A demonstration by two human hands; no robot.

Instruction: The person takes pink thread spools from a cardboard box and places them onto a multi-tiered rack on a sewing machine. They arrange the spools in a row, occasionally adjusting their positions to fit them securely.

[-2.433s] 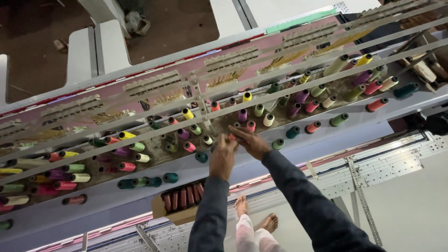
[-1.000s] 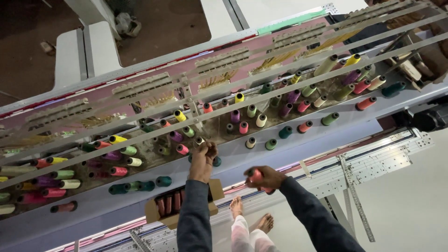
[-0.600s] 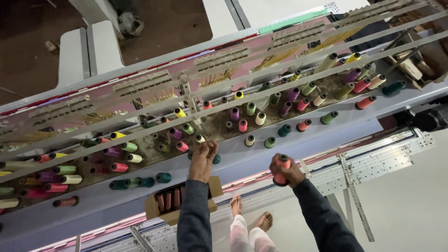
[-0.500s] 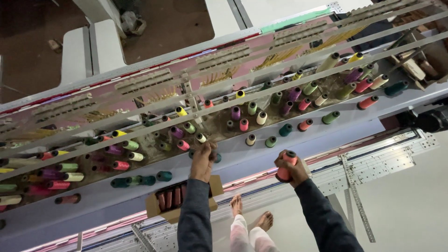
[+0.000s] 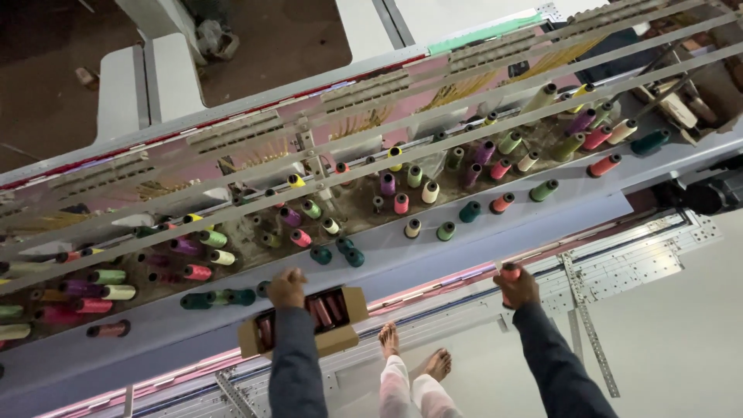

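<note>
I look down along a long thread rack (image 5: 542,203) filled with many upright spools in pink, green, purple, yellow and teal. My right hand (image 5: 517,286) is shut on a pink-red thread spool (image 5: 510,272), held low at the rack's front edge. Closed into a fist, my left hand (image 5: 287,288) rests on the rack's front ledge, just above an open cardboard box (image 5: 334,334) of dark red spools. Two teal spools (image 5: 346,251) stand a little right of that hand.
Metal bars (image 5: 402,128) run lengthwise over the spools. Below the rack lies a perforated metal rail (image 5: 619,271) and pale floor, with my bare feet (image 5: 414,352) between my arms. White machine parts (image 5: 139,85) stand at the far left.
My right hand took a pink-red spool from the rack's middle and carried it down and to the right. My left hand dropped from the spools to the front ledge.
</note>
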